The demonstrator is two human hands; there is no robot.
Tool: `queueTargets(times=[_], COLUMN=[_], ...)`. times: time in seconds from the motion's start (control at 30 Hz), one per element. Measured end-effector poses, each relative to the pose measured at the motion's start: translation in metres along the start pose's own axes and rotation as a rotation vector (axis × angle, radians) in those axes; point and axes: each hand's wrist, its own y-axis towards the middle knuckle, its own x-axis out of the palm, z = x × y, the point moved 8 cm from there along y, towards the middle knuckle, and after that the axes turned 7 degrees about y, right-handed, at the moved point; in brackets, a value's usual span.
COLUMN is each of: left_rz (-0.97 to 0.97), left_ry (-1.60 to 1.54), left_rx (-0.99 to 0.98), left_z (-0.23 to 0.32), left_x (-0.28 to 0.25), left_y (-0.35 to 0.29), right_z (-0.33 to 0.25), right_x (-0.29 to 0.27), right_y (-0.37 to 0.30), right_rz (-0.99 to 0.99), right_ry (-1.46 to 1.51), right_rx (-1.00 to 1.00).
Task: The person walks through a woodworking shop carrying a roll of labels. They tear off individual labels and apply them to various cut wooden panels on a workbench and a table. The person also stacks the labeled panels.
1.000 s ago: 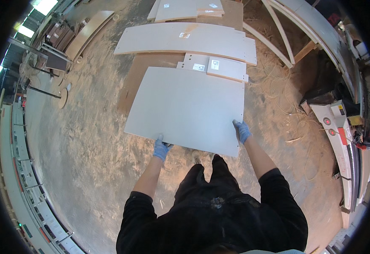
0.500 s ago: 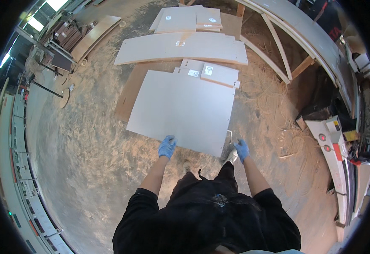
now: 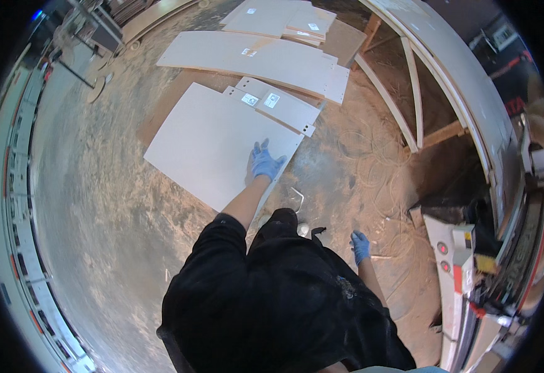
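Both of my hands wear blue gloves. My left hand (image 3: 265,163) is open with its fingers spread, over the large pale grey panel (image 3: 200,143) near its right edge. Whether the palm presses on the surface cannot be seen. Narrower panels (image 3: 293,114) with white labels lie across the far right part of this panel. My right hand (image 3: 359,246) hangs low at my right side, away from the panels. Its fingers are loosely bent, the thumb apart, and nothing shows in it.
A long curved-looking panel (image 3: 253,59) and several stacked panels (image 3: 272,17) lie farther back. A wooden-framed table (image 3: 412,93) stands at the right, with a white machine part (image 3: 444,255) below it. Strips and dust litter the floor (image 3: 359,168).
The view has turned, so the panels appear farther left. My left hand has moved from the large panel's near edge to over its right side. My right hand has dropped back from the panel.
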Motion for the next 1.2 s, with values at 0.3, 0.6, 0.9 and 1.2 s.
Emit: queueTargets(times=[0.3, 0.6, 0.9, 1.2], left_rz=[0.022, 0.071, -0.054, -0.045], left_ry=[-0.051, -0.12, -0.11, -0.101], left_rx=[-0.37, -0.772, -0.941, -1.016], left_z=[0.083, 0.074, 0.084, 0.079], left_x=[0.032, 0.033, 0.04, 0.029], left_y=[0.09, 0.116, 0.114, 0.107], right_z=[-0.078, -0.212, -0.308, -0.248], right_x=[0.001, 0.064, 0.195, 0.199], right_y=[0.064, 0.209, 0.35, 0.349], right_rz=[-0.067, -0.191, -0.309, -0.321], right_ry=[0.016, 0.089, 0.001, 0.104], right_rx=[0.107, 0.082, 0.175, 0.177])
